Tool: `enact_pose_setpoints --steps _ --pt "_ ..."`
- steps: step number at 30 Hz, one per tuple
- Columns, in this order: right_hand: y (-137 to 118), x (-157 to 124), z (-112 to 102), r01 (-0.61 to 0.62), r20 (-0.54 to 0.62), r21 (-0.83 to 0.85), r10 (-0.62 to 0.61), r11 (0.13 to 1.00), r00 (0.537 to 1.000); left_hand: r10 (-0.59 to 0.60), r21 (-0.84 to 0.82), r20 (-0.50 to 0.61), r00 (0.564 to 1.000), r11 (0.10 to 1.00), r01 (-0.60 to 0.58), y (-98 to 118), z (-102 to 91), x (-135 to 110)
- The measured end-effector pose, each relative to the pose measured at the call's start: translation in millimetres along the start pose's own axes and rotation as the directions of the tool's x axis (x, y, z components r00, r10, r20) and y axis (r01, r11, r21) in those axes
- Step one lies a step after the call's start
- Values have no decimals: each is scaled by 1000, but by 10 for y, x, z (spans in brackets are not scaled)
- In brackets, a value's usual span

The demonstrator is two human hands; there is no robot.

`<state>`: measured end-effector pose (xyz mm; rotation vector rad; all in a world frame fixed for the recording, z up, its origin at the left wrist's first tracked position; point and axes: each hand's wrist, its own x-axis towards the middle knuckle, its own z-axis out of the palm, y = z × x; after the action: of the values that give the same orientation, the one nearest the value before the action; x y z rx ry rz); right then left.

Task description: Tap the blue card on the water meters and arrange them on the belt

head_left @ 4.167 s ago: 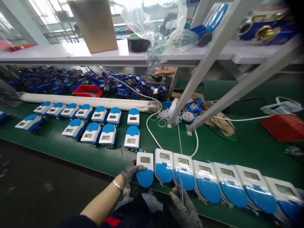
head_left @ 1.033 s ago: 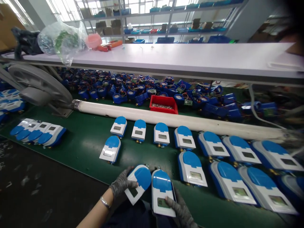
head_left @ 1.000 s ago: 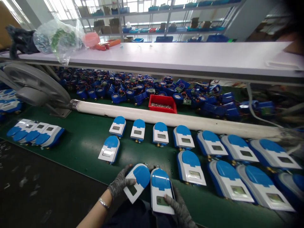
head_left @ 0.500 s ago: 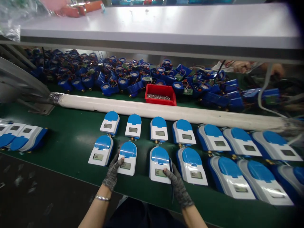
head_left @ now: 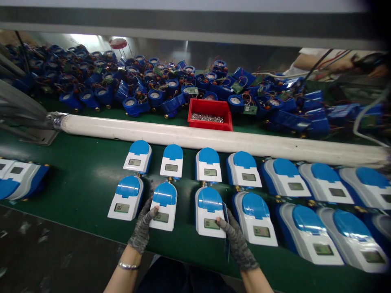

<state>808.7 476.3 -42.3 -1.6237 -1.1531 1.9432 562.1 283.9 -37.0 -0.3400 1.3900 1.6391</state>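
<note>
Blue-and-white water meters with hinged blue lids and small displays lie in two rows on the green bench. My left hand (head_left: 144, 224), in a grey fingerless glove, grips the side of a front-row water meter (head_left: 166, 221), thumb beside its lit display. My right hand (head_left: 236, 236), gloved alike, has its thumb at the display of another front-row water meter (head_left: 209, 231). A thin dark blue card (head_left: 227, 248) stands edge-on between that hand and the meter. The fingers behind the card are mostly hidden.
A white pipe (head_left: 159, 132) crosses the bench behind the meters. Beyond it are a red bin (head_left: 210, 106) of small metal parts and many blue meter bodies (head_left: 155, 95) with wires. A shelf (head_left: 183, 24) overhangs them. Another person's arm (head_left: 330, 63) shows at back right.
The view has tilted down and come slightly closer, so the shelf top has left the picture. Both hands keep their places on the same two meters.
</note>
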Motion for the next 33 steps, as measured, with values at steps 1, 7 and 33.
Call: enact_pose_setpoints --steps 1,7,33 --pt "-8 -4 1 1 -1 -3 -1 1000 1000 0 3 -1 1000 1000 0 6 7 -8" --pt "-57 -38 14 24 5 -13 -24 1000 1000 -1 11 -9 1000 1000 2 28 26 24" --pt "62 35 -2 -14 24 32 13 999 1000 -26 78 -15 1000 997 27 17 48 72"
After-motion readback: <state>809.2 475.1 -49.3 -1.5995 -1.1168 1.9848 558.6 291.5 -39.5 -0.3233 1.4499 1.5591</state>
